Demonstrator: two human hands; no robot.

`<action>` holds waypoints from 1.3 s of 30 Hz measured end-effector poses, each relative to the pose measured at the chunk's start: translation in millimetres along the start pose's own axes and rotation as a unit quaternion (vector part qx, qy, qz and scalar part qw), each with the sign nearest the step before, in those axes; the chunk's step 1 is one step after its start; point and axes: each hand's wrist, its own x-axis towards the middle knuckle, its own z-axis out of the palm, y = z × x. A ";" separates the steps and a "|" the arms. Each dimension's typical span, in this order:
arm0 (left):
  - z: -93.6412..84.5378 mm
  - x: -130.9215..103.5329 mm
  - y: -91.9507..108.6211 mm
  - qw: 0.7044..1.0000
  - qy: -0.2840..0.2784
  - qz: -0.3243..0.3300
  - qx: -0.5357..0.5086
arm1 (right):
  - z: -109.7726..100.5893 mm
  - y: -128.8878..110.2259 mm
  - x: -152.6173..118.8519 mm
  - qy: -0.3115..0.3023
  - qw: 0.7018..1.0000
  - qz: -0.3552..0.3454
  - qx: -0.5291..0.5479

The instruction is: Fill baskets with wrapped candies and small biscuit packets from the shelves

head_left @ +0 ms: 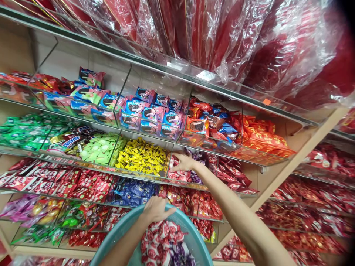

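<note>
- Teal basin [199, 237]: left hand [156, 210] clasps its far rim; red-and-white candies [158, 242] and purple candies [181, 255] lie inside.
- Right hand [181, 162] curves among matching shelf candies [179, 176]; I can't tell its grip.

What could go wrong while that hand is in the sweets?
The teal basin might tip, since the left hand is the only hand on it. Yellow candies could get mixed in, as they lie right beside the red-and-white candies that the right hand touches.
</note>
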 end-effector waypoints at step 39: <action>-0.1 3.0 1.5 1.000 -0.019 0.005 0.007 | -11.0 43.7 -87.1 0.250 0.968 0.018 0.020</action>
